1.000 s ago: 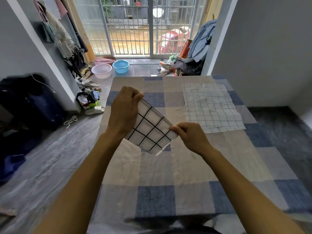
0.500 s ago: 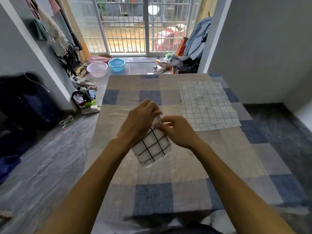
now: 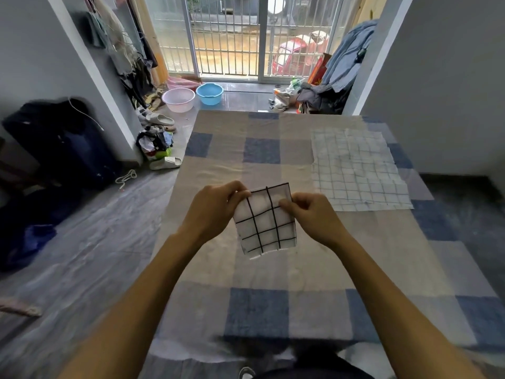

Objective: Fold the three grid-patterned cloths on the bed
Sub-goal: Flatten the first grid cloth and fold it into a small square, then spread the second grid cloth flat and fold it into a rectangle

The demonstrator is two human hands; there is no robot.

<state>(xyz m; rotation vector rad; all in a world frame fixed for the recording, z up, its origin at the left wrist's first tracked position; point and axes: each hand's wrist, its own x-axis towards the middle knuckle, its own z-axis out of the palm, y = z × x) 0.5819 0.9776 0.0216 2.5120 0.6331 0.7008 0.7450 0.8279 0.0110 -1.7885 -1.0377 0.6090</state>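
A small white cloth with a bold black grid (image 3: 266, 225) hangs folded in the air above the middle of the bed (image 3: 246, 272). My left hand (image 3: 216, 212) pinches its top left corner and my right hand (image 3: 311, 217) pinches its upper right edge. A larger white cloth with a thin blue grid (image 3: 355, 168) lies flat on the bed's far right part. No third grid cloth is in view.
The bed carries a blue, grey and beige checked cover. A grey wall (image 3: 442, 86) runs along its right side. On the floor to the left lie slippers (image 3: 165, 162), a pile of clothes and dark bags (image 3: 60, 143). Two basins (image 3: 191, 97) stand by the barred door.
My hands came together and folded the black-grid cloth in half, then parted a little. The cloth now hangs as a smaller square, held by its top corners.
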